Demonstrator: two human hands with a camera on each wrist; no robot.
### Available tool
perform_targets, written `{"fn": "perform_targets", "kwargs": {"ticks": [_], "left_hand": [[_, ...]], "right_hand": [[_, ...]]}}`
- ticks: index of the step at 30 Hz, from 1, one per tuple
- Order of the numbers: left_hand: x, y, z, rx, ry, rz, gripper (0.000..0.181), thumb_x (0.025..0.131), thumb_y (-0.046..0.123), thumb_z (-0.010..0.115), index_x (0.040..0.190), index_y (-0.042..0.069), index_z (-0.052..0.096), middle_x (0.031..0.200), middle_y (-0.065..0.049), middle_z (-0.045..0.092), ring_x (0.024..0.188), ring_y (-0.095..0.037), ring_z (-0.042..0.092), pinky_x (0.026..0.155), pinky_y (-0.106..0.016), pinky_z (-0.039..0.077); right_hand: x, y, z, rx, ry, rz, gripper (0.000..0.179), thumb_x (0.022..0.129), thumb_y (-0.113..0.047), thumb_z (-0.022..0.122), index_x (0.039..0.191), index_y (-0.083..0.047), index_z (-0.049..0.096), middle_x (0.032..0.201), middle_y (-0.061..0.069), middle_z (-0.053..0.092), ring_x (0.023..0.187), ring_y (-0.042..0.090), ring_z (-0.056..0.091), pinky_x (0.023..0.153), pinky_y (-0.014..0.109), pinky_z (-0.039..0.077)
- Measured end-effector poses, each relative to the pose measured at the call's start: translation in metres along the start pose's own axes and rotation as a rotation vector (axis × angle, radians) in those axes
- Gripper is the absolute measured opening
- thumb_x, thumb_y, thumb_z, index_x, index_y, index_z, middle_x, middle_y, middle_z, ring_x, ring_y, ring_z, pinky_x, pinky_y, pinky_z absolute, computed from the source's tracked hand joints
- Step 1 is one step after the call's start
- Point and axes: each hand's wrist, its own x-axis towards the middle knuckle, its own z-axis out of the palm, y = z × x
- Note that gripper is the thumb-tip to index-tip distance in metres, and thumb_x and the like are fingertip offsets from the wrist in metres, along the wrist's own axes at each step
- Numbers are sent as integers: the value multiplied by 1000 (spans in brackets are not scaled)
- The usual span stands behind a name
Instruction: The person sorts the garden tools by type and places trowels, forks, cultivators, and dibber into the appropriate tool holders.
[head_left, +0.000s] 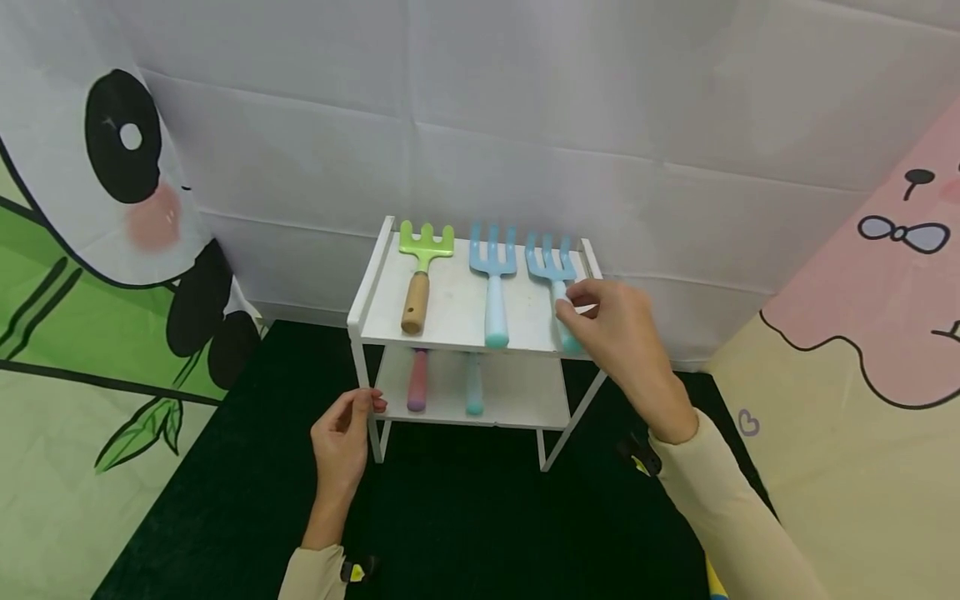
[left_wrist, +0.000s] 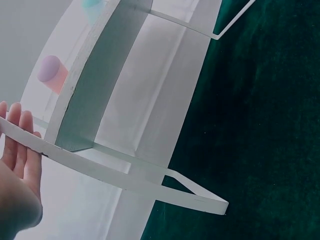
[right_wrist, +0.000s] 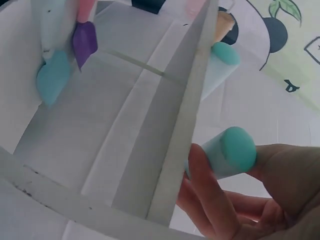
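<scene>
My right hand (head_left: pixel 618 325) pinches the handle of a light-blue hand fork (head_left: pixel 551 268) at the right of the white rack's top shelf (head_left: pixel 457 312). In the right wrist view, its teal handle end (right_wrist: pixel 239 150) sits between thumb and fingers. Left of it lie a second blue hand fork (head_left: pixel 495 304) and a green hand fork (head_left: pixel 417 304) with a wooden handle, tines toward the back. My left hand (head_left: pixel 342 437) is at the rack's left leg (left_wrist: pixel 100 174). Its fingers are fairly straight and pass behind that leg; whether they press on it is unclear.
On the lower shelf (head_left: pixel 517 400) lie a pink-handled trowel (head_left: pixel 417 383) with a purple blade and a blue trowel (head_left: pixel 474 387). The rack stands on dark green carpet (head_left: pixel 465 517) before a white cloth wall (head_left: pixel 525 108). Printed cartoon panels flank it.
</scene>
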Motion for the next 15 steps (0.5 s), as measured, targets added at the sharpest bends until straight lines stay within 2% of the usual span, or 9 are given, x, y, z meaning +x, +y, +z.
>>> {"fn": "perform_targets", "kwargs": {"ticks": [5,8,15], "left_hand": [[-2,18,2,9,-2,0,23,107,4,52,102,-11,70,94,-26,70,84,-10,67,88,-15,52],[-4,29,3,15,-10,3,24,107,4,52,102,-12,69,93,-25,70,84,-11,67,87,-15,52],[-3,31,4,9,-9,9,24,107,4,53,101,-12,69,92,-22,71,84,-10,67,87,-15,52]], "right_hand": [[4,1,5,-8,25,-34,23,98,-13,65,107,6,75,105,20,75,83,31,75,77,45,62],[6,1,7,-17,37,-37,24,97,-14,68,107,7,74,104,21,75,82,31,74,77,45,62],[5,1,8,-27,35,-10,30,98,-17,69,116,8,71,110,23,73,88,34,73,80,48,61]]}}
